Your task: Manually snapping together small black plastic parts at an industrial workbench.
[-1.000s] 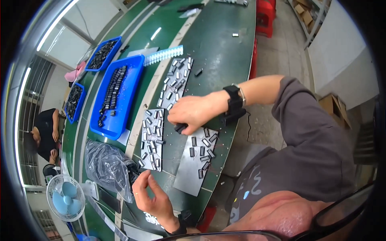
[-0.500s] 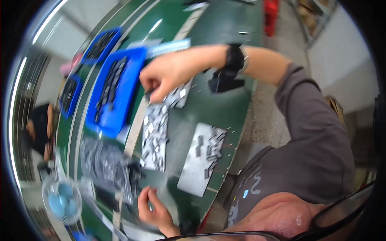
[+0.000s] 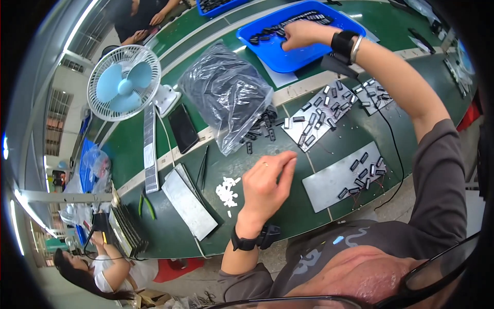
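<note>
The right hand (image 3: 301,35) reaches far out into the blue tray (image 3: 288,59), its grip bent down among the small black parts (image 3: 285,26) lined up there; it looks pinched on one of them, though the fingertips are too small in this view to be sure. The step in hand seems to be fetching or setting down a part at the tray. The left hand (image 3: 267,183) hovers over the green tabletop (image 3: 154,154), its grip loosely curled with fingertips drawn together and nothing visible in it. Just left of that grip lies a scatter of small white pieces (image 3: 226,191); just right of it, a grey metal plate (image 3: 334,177) carrying a few black parts at its far end. Beyond the left grip sits a clear plastic bag (image 3: 226,92). The next move likely calls for a clean pinch and a steady carry between tray and plates.
</note>
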The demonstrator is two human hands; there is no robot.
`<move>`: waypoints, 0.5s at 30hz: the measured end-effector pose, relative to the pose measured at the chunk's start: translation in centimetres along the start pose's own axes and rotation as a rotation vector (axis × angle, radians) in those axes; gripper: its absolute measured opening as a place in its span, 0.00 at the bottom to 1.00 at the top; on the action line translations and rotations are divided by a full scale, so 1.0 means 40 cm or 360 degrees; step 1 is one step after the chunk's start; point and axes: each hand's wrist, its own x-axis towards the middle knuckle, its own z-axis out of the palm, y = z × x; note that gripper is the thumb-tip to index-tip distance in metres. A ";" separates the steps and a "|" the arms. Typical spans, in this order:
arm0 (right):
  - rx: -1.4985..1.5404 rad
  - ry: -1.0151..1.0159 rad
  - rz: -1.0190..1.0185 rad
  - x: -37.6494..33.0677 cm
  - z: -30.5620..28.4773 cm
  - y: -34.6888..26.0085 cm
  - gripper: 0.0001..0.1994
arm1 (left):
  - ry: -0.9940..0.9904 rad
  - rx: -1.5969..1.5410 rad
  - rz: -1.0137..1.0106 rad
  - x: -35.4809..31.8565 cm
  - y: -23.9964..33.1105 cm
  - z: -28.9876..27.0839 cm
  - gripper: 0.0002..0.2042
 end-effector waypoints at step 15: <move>-0.0213 0.0204 0.0216 0.169 0.101 -0.007 0.23 | 0.0027 0.0024 0.0306 0.010 -0.001 0.006 0.08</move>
